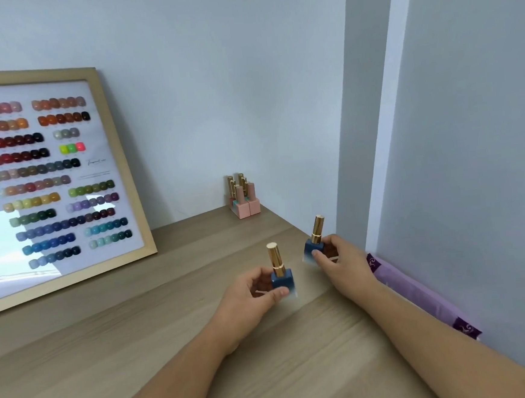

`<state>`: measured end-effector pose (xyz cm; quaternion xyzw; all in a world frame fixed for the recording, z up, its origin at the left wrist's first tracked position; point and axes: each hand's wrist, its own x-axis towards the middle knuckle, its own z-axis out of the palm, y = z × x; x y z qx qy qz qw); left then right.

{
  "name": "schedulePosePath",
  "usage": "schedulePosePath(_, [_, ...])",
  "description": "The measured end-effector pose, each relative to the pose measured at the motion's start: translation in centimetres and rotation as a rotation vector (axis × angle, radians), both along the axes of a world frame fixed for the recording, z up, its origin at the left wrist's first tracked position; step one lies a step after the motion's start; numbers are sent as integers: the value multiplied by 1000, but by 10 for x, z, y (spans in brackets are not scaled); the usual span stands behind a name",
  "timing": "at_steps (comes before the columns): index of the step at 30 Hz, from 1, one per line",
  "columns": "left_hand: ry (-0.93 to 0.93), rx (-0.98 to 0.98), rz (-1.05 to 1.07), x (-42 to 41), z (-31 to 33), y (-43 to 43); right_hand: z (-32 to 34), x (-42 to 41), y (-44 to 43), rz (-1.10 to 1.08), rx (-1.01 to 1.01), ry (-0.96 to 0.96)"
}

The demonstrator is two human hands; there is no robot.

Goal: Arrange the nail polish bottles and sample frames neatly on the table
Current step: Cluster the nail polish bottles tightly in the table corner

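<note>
Both hands grip blue bottles: left hand (256, 290) one (282, 279), right hand (338, 257) another (313, 248), seemingly tilted.

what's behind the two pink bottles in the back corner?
Behind the two pink square nail polish bottles stand more bottles: several gold caps rise above them, and a teal bottle base peeks out at their left. The pink pair covers the other bases, so their colours and count stay hidden.

Soft even daylight; window glare on the sample frame (52, 184); wide-angle edge bending.
</note>
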<state>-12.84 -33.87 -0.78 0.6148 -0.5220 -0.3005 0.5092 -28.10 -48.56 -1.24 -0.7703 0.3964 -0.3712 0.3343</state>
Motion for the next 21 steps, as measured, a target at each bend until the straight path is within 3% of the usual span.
schedulePosePath(10, [6,-58,435,62,-9,-84,0,69,-46,15,32,-39])
schedulePosePath(21, [-139,-9,547,112,-5,-159,0,145,-108,53,26,25])
